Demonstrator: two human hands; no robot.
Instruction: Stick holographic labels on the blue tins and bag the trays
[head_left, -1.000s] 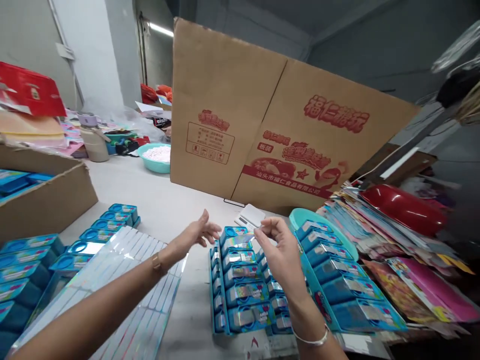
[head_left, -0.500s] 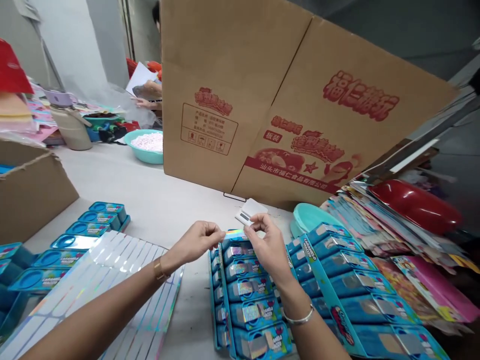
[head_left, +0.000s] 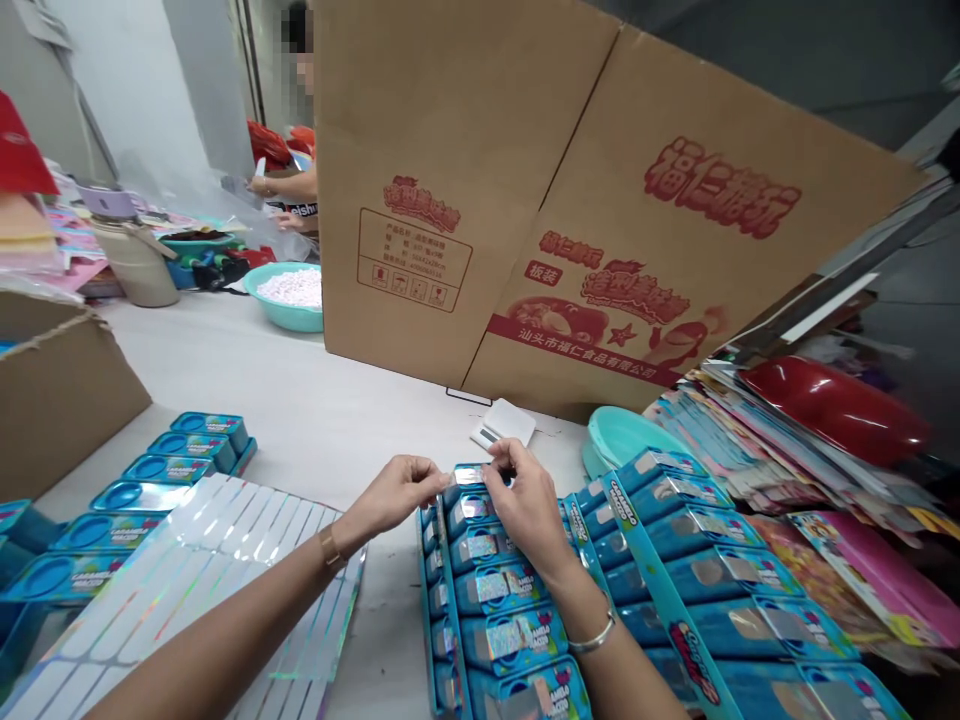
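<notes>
My left hand (head_left: 397, 492) and my right hand (head_left: 525, 500) meet over the far end of a blue display tray of small blue boxes (head_left: 491, 590). Both pinch a small shiny holographic sticker (head_left: 471, 475) and hold it on the top box of the row. Fingers of both hands are closed on the sticker's ends. A sheet of holographic sticker strips (head_left: 195, 590) lies under my left forearm. A second blue tray (head_left: 697, 580) leans to the right of my right wrist.
A large printed cardboard box (head_left: 570, 200) stands behind the trays. A white card (head_left: 504, 423) and a teal bowl (head_left: 622, 437) lie before it. More blue trays (head_left: 165, 465) and an open carton (head_left: 60, 380) sit left. Another person's hands (head_left: 289, 190) work at the back, near a teal basin (head_left: 289, 295).
My left hand closed from open and came in to the sticker that the right hand held. Both hands then lowered it onto the top blue box.
</notes>
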